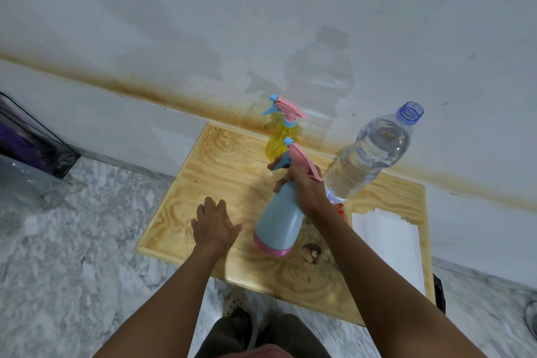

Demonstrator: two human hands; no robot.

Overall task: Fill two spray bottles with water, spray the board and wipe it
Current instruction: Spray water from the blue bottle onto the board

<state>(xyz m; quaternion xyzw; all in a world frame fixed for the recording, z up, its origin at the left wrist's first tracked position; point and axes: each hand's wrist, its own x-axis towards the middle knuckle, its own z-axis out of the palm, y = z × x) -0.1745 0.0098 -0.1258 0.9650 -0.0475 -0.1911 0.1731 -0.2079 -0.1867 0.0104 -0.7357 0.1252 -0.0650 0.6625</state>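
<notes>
Fingers (278, 184) of the right hand (305, 187) curl round the neck of the blue sprayer (279, 221); 1 fingertip lies on its blue trigger, under the pink head. The sprayer is tilted, with its pink base toward the near side and its head toward the far side, over the middle of the board (229, 160). Whether the base touches the wood cannot be told.

Fingers (213, 208) of the left hand (215, 225) are straight and close together, palm down on the board, just left of the sprayer's base and holding nothing.

The yellow sprayer (280, 141) stands upright at the far edge of the board, just beyond the blue one. The water bottle (369, 157), uncapped and mostly full, stands at the far right, beside the right hand. A red item (342, 211) shows at its foot, partly hidden by the wrist. A white sheet (386, 238) lies on the right part of the board. A dark stain (312, 250) marks the wood near the sprayer's base.

The board rests above a marbled floor (72, 241), against a wall (203, 9) that bears a brown streak.
</notes>
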